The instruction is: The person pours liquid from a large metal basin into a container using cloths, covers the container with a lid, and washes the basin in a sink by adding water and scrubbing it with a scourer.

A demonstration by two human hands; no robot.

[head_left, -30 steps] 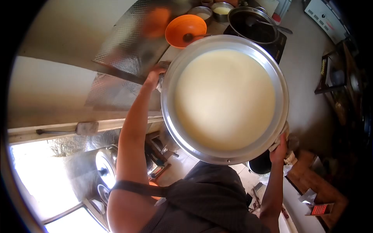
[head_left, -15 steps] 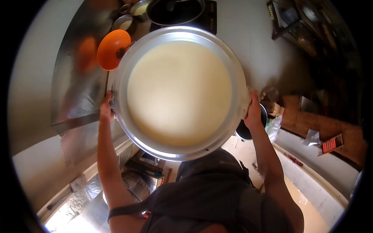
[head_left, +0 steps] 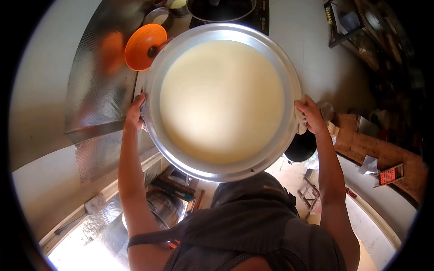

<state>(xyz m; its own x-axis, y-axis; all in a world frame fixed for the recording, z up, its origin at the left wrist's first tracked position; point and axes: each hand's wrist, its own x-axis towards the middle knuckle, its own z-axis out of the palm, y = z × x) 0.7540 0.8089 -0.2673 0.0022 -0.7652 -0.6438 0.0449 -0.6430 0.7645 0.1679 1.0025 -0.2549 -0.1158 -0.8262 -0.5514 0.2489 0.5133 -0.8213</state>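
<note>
Between my hands is a large round metal pan point(head_left: 212, 172), its shiny rim facing up. Pale cream-coloured contents point(head_left: 222, 101) with a smooth surface lie inside it. My left hand point(head_left: 134, 112) is closed on the pan's left edge, with a greyish cloth point(head_left: 143, 109) partly visible there. On the right edge, my right hand point(head_left: 312, 115) grips through a light cloth point(head_left: 300, 121). An orange bowl point(head_left: 143, 43) with a dark-headed utensil point(head_left: 153, 51) in it sits just beyond the pan's upper left.
A dark wide pan point(head_left: 221, 10) rests on a black cooktop point(head_left: 261, 20) at the far side. Small metal bowls point(head_left: 158, 18) stand beside it. A dark round vessel point(head_left: 302, 148) is below my right hand. A red grater-like object point(head_left: 389, 175) lies on the brown shelf point(head_left: 368, 144) at right.
My view has shifted, so the pan, bowl and cooktop appear farther right and higher. The pan stays in both hands. More of my right hand's fingers and its cloth now show.
</note>
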